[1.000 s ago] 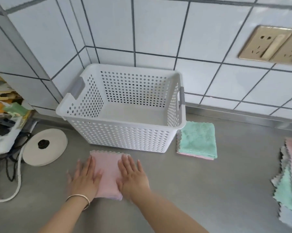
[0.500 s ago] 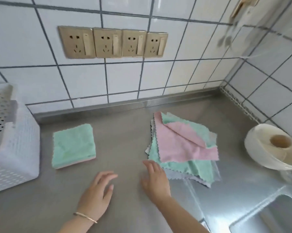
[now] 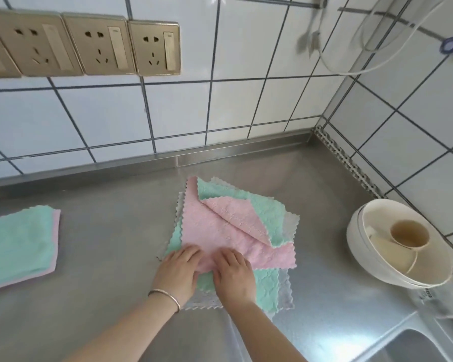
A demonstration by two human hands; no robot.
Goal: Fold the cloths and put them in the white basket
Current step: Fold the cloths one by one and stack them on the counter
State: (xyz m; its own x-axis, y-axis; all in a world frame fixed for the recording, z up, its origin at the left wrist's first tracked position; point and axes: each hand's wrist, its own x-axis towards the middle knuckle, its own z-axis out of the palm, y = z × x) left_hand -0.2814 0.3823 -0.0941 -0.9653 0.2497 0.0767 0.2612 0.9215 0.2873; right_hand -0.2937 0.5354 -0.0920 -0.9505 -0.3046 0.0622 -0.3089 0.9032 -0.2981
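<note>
Reaching in from the bottom edge, two bare forearms meet over a loose pile of cloths (image 3: 266, 283) on the steel counter (image 3: 110, 257), the left wrist ringed by a thin bangle (image 3: 168, 296). The pile is untidy: a pink cloth (image 3: 220, 231) with a scalloped edge lies on top, its far right corner flipped back over itself in a diagonal flap, and beneath it mint-green and pale grey cloths stick out askew on every side, none of them squared to the others. The left hand (image 3: 178, 273) rests on the pile's near left corner, fingers bent and bunched on the pink cloth's near edge, where the fabric rises in a small fold between the two hands. The right hand (image 3: 233, 275) lies just beside it, knuckles up, fingers curled down onto the same near edge; both seem to be pinching that edge, though the fingertips are tucked under and how firmly they grip cannot be told. Well apart to the left, cut by the frame, a folded stack (image 3: 19, 244) lies flat with mint on top and pink showing along its edges. To the right stands a white bowl-shaped holder (image 3: 364, 257) with a beige cup (image 3: 409, 235) inside, near a sink (image 3: 416, 346) corner. Beyond, gold wall sockets (image 3: 102, 45) sit in white tile
</note>
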